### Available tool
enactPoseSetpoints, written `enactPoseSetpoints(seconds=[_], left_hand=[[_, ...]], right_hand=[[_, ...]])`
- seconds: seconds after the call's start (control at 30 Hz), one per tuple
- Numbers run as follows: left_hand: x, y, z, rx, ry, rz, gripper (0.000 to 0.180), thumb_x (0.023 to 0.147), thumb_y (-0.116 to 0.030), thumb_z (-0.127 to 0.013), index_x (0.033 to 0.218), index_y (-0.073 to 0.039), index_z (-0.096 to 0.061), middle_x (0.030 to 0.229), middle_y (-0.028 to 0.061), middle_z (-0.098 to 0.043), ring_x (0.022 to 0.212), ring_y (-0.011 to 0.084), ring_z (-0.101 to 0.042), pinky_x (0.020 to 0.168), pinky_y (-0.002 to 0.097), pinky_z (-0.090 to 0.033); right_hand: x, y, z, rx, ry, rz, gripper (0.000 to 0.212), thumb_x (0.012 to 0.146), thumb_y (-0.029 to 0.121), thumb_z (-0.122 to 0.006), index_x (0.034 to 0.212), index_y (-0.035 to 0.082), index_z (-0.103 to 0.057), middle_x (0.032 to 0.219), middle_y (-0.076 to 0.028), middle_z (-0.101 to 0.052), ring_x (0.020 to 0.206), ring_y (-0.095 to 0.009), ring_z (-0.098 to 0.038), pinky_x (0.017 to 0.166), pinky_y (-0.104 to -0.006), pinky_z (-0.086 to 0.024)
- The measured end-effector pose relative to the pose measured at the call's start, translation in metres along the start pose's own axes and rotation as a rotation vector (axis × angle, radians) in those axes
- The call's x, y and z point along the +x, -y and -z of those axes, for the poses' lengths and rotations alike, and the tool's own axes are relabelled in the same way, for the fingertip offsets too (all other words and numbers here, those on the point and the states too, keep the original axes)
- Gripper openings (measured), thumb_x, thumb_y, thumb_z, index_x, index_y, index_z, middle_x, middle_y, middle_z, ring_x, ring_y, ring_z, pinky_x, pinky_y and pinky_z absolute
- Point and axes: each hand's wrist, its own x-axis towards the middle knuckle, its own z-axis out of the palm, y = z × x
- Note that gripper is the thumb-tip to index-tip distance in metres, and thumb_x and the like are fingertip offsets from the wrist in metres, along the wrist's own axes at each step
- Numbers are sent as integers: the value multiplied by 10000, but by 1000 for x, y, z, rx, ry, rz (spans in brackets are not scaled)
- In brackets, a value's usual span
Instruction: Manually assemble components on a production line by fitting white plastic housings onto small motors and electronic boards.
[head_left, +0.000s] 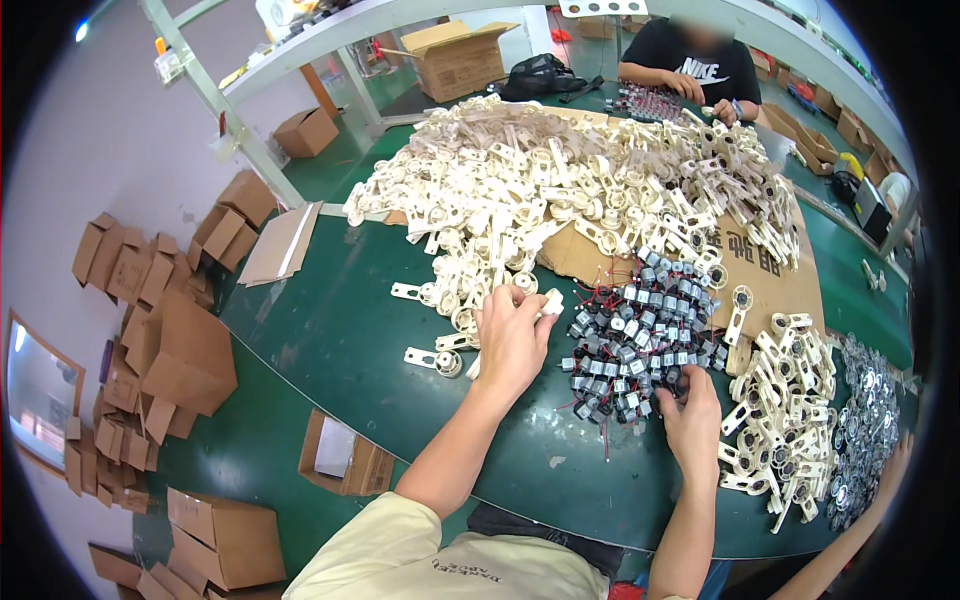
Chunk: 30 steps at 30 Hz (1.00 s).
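Observation:
My left hand [510, 335] is closed on a cream plastic bracket [549, 303] at the near edge of a big heap of cream plastic brackets [560, 190]. My right hand [692, 415] rests at the near right edge of a pile of small grey motors with red and black wires [640, 335], its fingers curled on one motor. Both piles lie on a green table [330, 330]. A stack of finished cream brackets [790, 410] sits just right of my right hand.
Brown cardboard sheet [770, 285] lies under part of the heap. A pile of small round metal parts [865, 420] fills the right edge. A person in a black shirt [690, 60] works at the far side. Folded cardboard boxes [160, 330] litter the floor at left.

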Motion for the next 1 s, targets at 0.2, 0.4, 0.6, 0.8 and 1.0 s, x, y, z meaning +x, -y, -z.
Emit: enactPoseSetpoints(seconds=[0.2,0.4,0.6,0.8,1.0], left_hand=[[1,-18,5,-486,286,351,211,910,-67,-571,1115,-27,-600,892,96,-684,762,249,-684,691,344,-520],[6,-13,2,-971,266,251,262,962,-10,-413,1201,14,-516,1081,152,-653,1017,241,-663,902,341,-518],[-6,-22,-15,-983,283,397,330,952,-128,-599,1232,-2,-477,994,113,-660,801,141,-677,609,240,-541],[-10,-42,4,-936,549,476,425,934,-120,-623,1319,-3,-487,924,73,-668,621,118,-659,457,213,-466],[-6,-36,3,-1449,658,650,394,1021,-240,-489,1329,6,-483,1040,125,-651,824,249,-705,691,319,-589]], right_hand=[[13,-2,0,64,31,-78,282,795,152,-723,950,-9,-553,832,-183,-604,762,-352,-604,690,-417,-481],[21,-1,3,272,-52,-171,258,840,100,-673,1058,-11,-591,874,-126,-650,631,-207,-577,634,-345,-489],[16,0,-5,162,-150,-112,298,845,146,-694,1097,13,-605,943,-116,-618,682,-209,-577,656,-344,-486],[19,-7,-15,45,-154,-55,353,821,170,-729,1121,30,-607,919,-104,-575,682,-213,-565,635,-355,-477],[13,3,-5,304,-38,-181,269,822,69,-690,1066,1,-599,861,-68,-605,653,-121,-560,609,-275,-474]])
